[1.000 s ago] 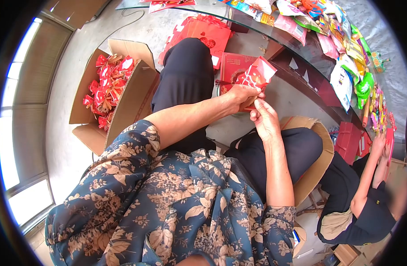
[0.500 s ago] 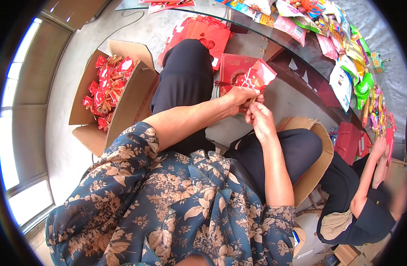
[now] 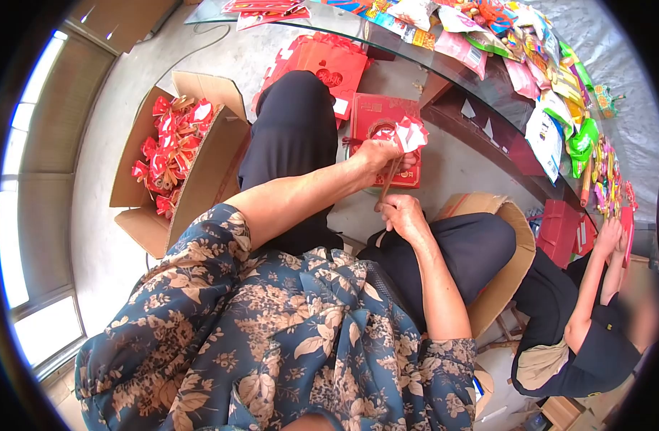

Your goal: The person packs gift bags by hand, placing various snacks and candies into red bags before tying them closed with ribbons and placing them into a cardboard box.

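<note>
My left hand (image 3: 378,156) is closed around a small red-and-white pouch (image 3: 410,135), whose flared top sticks out beyond the fingers. From it a thin brown ribbon (image 3: 388,179) runs down, pulled taut, to my right hand (image 3: 404,215), which pinches its lower end. Behind the pouch, a red box (image 3: 376,108) with printed decoration sits low near the floor. To the left, a cardboard carton (image 3: 213,169) holds several red pouches (image 3: 173,151) with brown ties, similar to the one in my hand.
Red gift bags (image 3: 335,66) lie past my knee. A glass table (image 3: 387,39) bears snack packets (image 3: 462,50) along its curved edge. Another cardboard carton (image 3: 513,258) stands by my right leg. At right, a seated co-worker (image 3: 581,337) holds something red.
My right hand has moved down and away from the left, drawing the brown ribbon out between them. My left hand and the pouch have shifted slightly left, and the pouch has turned.
</note>
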`<state>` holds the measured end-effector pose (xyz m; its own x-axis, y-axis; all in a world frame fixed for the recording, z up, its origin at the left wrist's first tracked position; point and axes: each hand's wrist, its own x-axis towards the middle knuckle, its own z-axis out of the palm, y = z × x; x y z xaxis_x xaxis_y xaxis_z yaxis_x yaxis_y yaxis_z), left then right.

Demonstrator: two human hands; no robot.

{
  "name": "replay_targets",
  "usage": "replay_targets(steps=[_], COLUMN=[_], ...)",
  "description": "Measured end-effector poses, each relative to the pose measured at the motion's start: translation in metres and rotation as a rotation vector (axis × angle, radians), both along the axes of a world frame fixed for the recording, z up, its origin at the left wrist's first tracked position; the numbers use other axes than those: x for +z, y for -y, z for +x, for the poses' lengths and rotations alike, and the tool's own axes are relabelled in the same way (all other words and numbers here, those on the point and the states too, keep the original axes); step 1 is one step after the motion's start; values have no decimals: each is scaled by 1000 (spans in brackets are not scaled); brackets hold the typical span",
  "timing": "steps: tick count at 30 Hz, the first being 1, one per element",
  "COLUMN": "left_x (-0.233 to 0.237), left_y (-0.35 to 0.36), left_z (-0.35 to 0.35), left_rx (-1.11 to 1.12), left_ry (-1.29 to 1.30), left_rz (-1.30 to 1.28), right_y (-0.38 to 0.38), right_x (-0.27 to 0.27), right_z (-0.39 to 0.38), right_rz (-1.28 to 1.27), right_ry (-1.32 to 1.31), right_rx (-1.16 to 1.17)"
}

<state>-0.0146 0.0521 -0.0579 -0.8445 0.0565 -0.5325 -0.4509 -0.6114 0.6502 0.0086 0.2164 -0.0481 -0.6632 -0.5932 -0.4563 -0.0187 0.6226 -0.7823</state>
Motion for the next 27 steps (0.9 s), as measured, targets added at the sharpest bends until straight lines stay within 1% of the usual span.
replay_targets(steps=[1, 2, 4, 5, 7, 8, 9, 11, 12, 15, 17, 18, 21, 24, 27], left_x=[-2, -3, -1, 0, -29, -45, -38, -10, 0, 6, -10, -6, 9, 4, -2], left_y=[-1, -2, -1, -1, -2, -3, -3, -6, -7, -3, 2, 4, 1, 3, 0], left_z=[1, 1, -2, -3, -4, -5, -4, 2, 3, 5, 5, 5, 7, 4, -4], left_rx=[1, 2, -7, -10, -54, -76, -57, -23, -47, -84, -154, -189, -53, -89, -15], left_ry=[-24, -49, -16, 2, -37, -56, -39, -3, 50, 42, 2, -18, 59, 44, 71], left_rz=[1, 4, 29, 45, 125, 163, 118, 28, -91, 6, 41, 58, 115, 174, 178], right_y=[-1, 0, 2, 3, 8, 6, 8, 10, 14, 23, 22, 21, 18, 18, 18], right_x=[-3, -6, -8, -7, 0, -1, -3, -8, -7, -1, -11, -14, -17, -10, -8], right_z=[-1, -1, 1, -1, -11, -16, -17, -19, -17, -15, -15, -15, -13, -14, -7], right_rz=[8, -57, -183, -286, -489, -552, -624, -768, -798, -872, -831, -811, -750, -494, -381], right_ry=[0, -27, -79, -40, 39, 135, 215, 376, 431, 619, 652, 668, 575, 363, 181], right_rx=[7, -64, -204, -315, -532, -566, -595, -655, -669, -691, -607, -565, -538, -479, -371])
